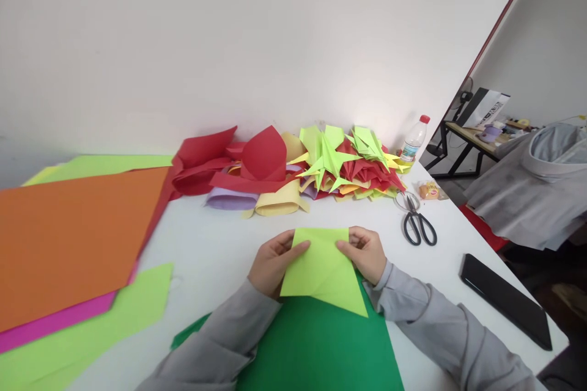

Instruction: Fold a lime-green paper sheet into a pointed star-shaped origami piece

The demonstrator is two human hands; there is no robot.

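A lime-green sheet of paper (323, 269), creased across its lower part, is held up between my two hands. My left hand (274, 261) pinches its upper left edge, thumb in front and fingers behind. On the opposite edge my right hand (367, 252) grips the same way, thumb on the front face. Behind and below the lime paper lies a large dark green sheet (316, 348), partly covered by my forearms. Black-handled scissors (415, 220) rest on the white table (206, 250) to the right, beyond my right hand.
Large orange sheets (77, 238) and other coloured paper lie at the left. Along the wall stand red paper shapes (263, 156) and piled folded green pieces (326, 156). A bottle (415, 140), a wrapped snack (430, 190) and a black phone-like slab (504, 299) are on the right.
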